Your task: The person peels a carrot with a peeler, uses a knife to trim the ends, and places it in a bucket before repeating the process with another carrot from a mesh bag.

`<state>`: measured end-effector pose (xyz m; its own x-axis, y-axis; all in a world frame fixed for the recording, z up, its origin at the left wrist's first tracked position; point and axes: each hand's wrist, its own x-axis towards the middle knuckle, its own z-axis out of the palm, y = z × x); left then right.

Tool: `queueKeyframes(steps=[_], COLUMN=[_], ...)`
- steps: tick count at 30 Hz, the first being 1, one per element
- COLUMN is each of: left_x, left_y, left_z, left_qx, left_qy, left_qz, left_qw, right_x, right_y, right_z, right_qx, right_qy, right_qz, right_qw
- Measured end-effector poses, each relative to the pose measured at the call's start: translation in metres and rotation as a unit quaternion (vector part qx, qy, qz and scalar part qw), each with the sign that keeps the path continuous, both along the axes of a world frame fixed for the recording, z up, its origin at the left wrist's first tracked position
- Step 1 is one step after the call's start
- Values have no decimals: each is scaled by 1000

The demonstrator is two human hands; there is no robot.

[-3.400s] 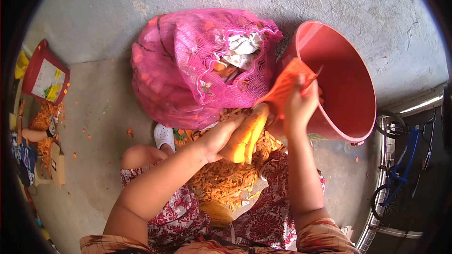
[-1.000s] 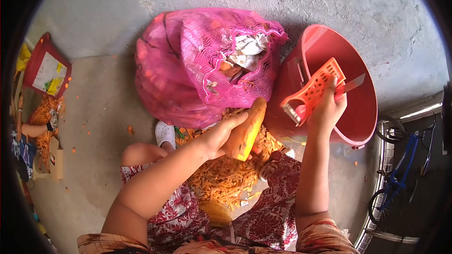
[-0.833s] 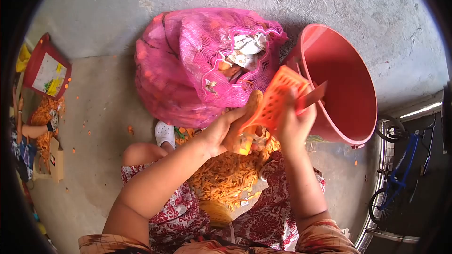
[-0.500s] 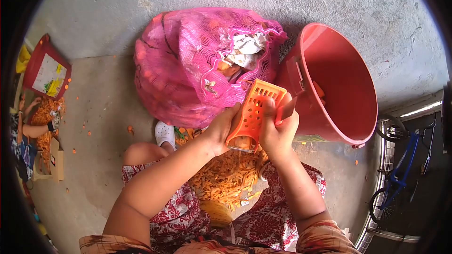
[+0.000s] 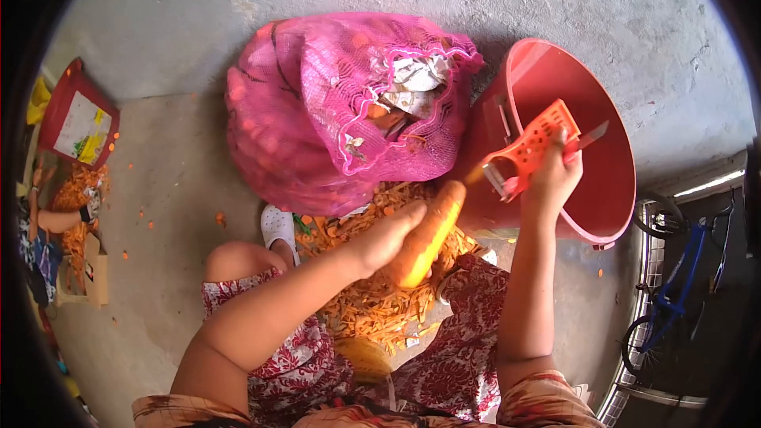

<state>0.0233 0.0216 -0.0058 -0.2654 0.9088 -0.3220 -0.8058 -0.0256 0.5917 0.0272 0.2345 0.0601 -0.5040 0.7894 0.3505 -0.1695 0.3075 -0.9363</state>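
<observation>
A partly peeled carrot is in my left hand, tilted with its upper end toward the bucket. My right hand is closed around an orange plastic peeler with a holed body and a blade at its lower end. The same hand also grips a small knife, whose blade points up and right. A blurred strip of peel shows between carrot and peeler. Below the carrot, orange peelings are heaped on the floor between my legs.
A pink mesh sack of carrots leans against the wall ahead. Right of it a large red bucket stands tilted. Another person's arm works at far left, by a second red bucket. A blue bicycle is at right.
My right hand has swung up and right with the peeler and knife, away from my left hand. The carrot, mostly hidden before, now shows in my left hand.
</observation>
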Motion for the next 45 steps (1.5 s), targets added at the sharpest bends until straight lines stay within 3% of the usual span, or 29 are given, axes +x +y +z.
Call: queueKeyframes(steps=[1, 2, 4, 8, 11, 14, 17, 20, 26, 27, 28, 29, 30, 31, 32, 34, 36, 38, 39, 42, 43, 45], left_x=[-2, -6, -10, -13, -13, -11, -13, -14, -14, -13, -2, 6, 12, 14, 13, 6, 1, -4, -9, -9, -12, -10], left_y=[3, 3, -1, 6, 6, 5, 3, 3, 11, 6, 5, 5, 5, 9, 8, 6, 5, 5, 2, 9, 3, 6], left_z=[8, 1, 10, 11, 11, 10, 3, 0, 2, 4, 8, 10, 10, 2, -5, -3, 3, 6, 2, 4, 1, 8], left_qx=[-19, 2, 20, 46, 70, 30, 64, 97, 61, 54, 16, 8, -1, -11, -11, -9, -35, -29, 19, 8, 99, 70], left_qy=[-2, -76, -119, -119, -143, -140, -101, -109, -72, 16, 18, 47, 77, 197, 133, 2, -45, -100, -114, -124, -146, -134], left_qz=[45, 36, 37, 109, 154, 174, 159, 139, 147, 87, 84, 74, 62, 104, 83, 35, 49, 57, 34, 155, 85, 115], left_qw=[999, 996, 992, 986, 975, 974, 980, 979, 985, 995, 996, 996, 995, 975, 988, 999, 997, 993, 993, 980, 981, 982], right_x=[1, 1, 7, 15, 21, 21, 23, 24, 11, 6, -2, -4, -9, -6, -6, -1, 3, 5, 7, 16, 19, 21], right_y=[-14, -24, -56, -84, -91, -94, -96, -100, -82, -66, -43, -24, 3, 3, -6, -5, -20, -45, -52, -72, -78, -89], right_z=[4, 3, 12, 6, 2, -4, -2, 2, -18, -22, -27, -17, -22, -6, 5, 2, 1, 0, -3, -10, -11, -10], right_qx=[16, 20, -2, 17, 143, 116, 173, 229, 56, 93, 190, 94, 77, 8, -51, -11, 19, -42, -9, 1, 9, 3], right_qy=[7, -5, -23, -41, -73, -63, -70, -62, -111, -104, -91, -171, -135, -85, 5, -7, -46, -24, -37, -75, -68, -51], right_qz=[38, 67, 129, 204, 209, 233, 239, 217, 178, 135, 51, -6, -53, -58, -32, 2, 77, 151, 173, 235, 248, 253], right_qw=[999, 998, 991, 978, 965, 963, 953, 947, 976, 981, 976, 981, 987, 995, 998, 1000, 996, 987, 984, 969, 966, 966])
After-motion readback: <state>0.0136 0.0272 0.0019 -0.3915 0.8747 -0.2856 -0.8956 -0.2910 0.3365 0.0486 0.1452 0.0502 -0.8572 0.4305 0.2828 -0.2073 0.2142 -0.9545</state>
